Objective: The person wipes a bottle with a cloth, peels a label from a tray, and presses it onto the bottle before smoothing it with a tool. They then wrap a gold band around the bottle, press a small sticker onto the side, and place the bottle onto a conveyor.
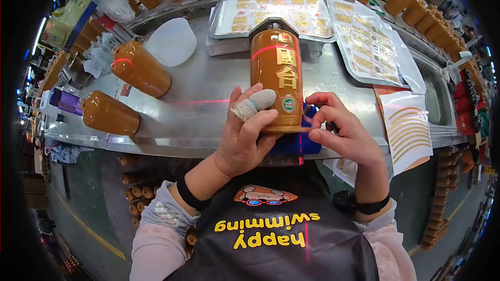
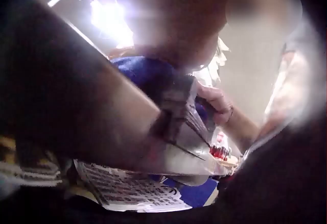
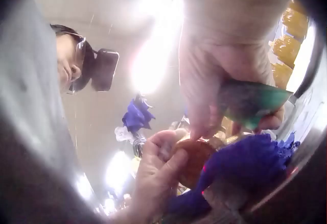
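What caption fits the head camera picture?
Left hand grips a brown bottle on a metal table; right hand touches its base.

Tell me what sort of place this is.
Probably a bottle-labelling station in a factory or workshop: rows of brown bottles line the steel workbench, sticker sheets lie on it, and the hands steady one bottle under a red laser line.

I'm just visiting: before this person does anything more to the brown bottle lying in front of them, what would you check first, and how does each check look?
1. Left hand grips the bottle: ok.
2. Bottle rests on the blue cloth: ok.
3. Red laser line crosses the bottle's upper part: ok.
4. Right hand pinches at the bottle's base edge: ok; what it pinches, cannot tell.
5. Gold characters level with the line: cannot tell.
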A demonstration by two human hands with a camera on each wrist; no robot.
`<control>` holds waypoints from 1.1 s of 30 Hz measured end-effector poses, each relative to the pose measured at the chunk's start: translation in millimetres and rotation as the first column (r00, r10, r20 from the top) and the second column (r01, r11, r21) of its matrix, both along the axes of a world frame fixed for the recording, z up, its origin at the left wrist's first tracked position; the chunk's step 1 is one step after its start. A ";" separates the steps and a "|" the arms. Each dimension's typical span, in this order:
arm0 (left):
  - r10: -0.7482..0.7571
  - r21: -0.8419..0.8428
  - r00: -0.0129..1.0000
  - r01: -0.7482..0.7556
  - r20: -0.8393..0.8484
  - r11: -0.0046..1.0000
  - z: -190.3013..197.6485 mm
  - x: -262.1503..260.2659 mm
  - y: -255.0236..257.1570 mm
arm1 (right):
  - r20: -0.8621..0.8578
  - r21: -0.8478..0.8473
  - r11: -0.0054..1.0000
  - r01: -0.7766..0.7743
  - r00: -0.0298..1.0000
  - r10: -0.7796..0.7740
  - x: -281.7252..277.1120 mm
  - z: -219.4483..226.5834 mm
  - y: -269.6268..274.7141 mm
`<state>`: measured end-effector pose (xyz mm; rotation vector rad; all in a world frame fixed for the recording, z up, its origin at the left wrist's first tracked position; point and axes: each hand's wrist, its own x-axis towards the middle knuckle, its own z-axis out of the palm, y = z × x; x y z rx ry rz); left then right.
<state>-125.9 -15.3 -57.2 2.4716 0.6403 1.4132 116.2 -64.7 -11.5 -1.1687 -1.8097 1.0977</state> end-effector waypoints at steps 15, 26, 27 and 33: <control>-0.146 0.439 0.938 0.280 -0.315 0.854 28.6 -5.9 13.4 | -0.084 -0.090 0.992 0.084 0.992 -0.091 20.1 -5.2 -12.1; -0.071 0.446 0.929 0.241 -0.364 0.862 29.6 1.7 10.9 | -0.094 -0.088 0.992 0.086 0.991 -0.095 19.5 -8.3 -11.0; -0.070 0.434 0.939 0.220 -0.336 0.874 27.8 0.1 10.2 | -0.104 -0.113 0.990 0.083 0.990 -0.095 20.6 -7.6 -10.5; -0.092 0.405 0.930 0.242 -0.354 0.882 23.6 1.9 7.3 | -0.091 -0.125 0.990 0.069 0.993 -0.081 24.5 -12.7 -11.2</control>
